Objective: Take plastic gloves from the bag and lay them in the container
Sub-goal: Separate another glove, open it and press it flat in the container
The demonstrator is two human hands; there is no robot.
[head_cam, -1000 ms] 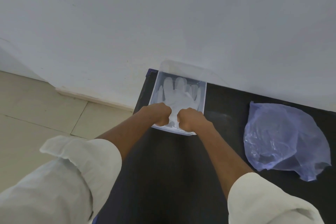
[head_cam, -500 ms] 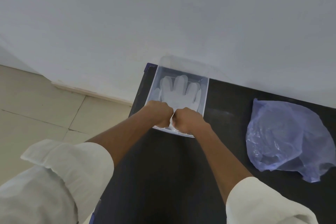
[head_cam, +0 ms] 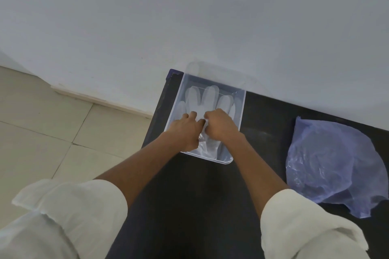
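A clear plastic container (head_cam: 242, 107) stands on the black table's far left corner against the wall. A translucent white plastic glove (head_cam: 208, 96) lies flat inside it, fingers pointing to the wall. My left hand (head_cam: 187, 130) and my right hand (head_cam: 221, 126) rest side by side on the glove's palm, fingers bent and pinching the plastic between them. The glove's cuff (head_cam: 208, 149) shows below my hands. A crumpled bluish plastic bag (head_cam: 328, 164) lies on the table to the right, apart from both hands.
The black table (head_cam: 200, 206) runs along a white wall (head_cam: 189, 17). Its left edge drops to a beige tiled floor (head_cam: 42, 128). My rolled white sleeves (head_cam: 80, 212) fill the lower corners.
Both hands have moved forward from the container's near rim onto the middle of the glove, uncovering its cuff. The bag has not moved.
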